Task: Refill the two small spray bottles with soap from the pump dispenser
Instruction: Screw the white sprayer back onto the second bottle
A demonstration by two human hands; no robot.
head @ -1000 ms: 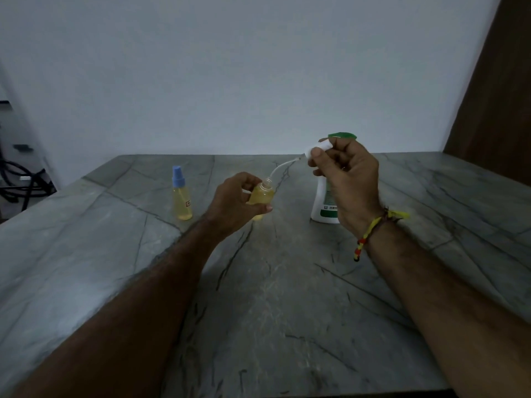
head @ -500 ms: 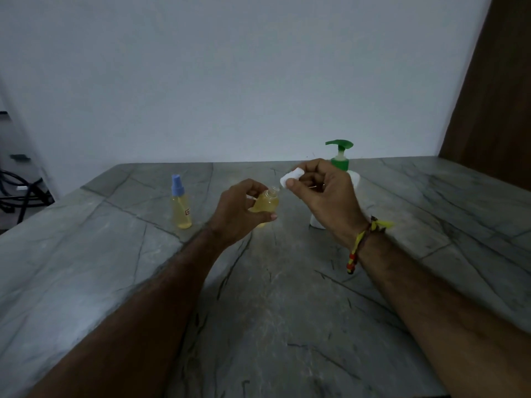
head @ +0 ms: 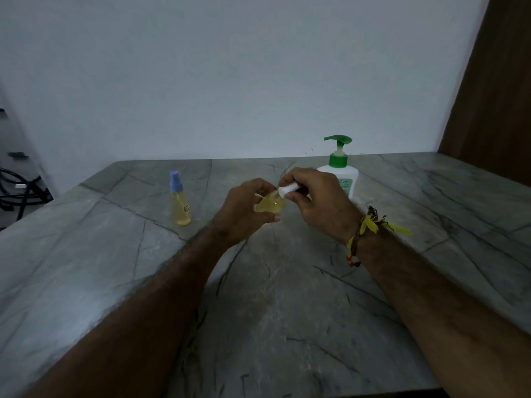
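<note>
A small spray bottle (head: pixel 269 204) of yellow liquid is gripped in the left hand (head: pixel 244 209) above the middle of the grey marbled worktop (head: pixel 287 311), tilted with its neck pointing toward 2 o'clock. A white sprayer cap (head: pixel 286 190) is pinched between thumb and fingers of the right hand (head: pixel 319 201) and is held against the bottle's neck (whether it is seated or only touching cannot be told). A second spray bottle (head: pixel 179 199), with a blue cap and yellow contents, is seen standing upright on the worktop at 9 o'clock from the hands, well apart from them. The white pump dispenser (head: pixel 340 170) with its green pump head is stood upright just behind the right hand, at about 1 o'clock. A yellow thread band (head: pixel 370 228) is worn on the right wrist
</note>
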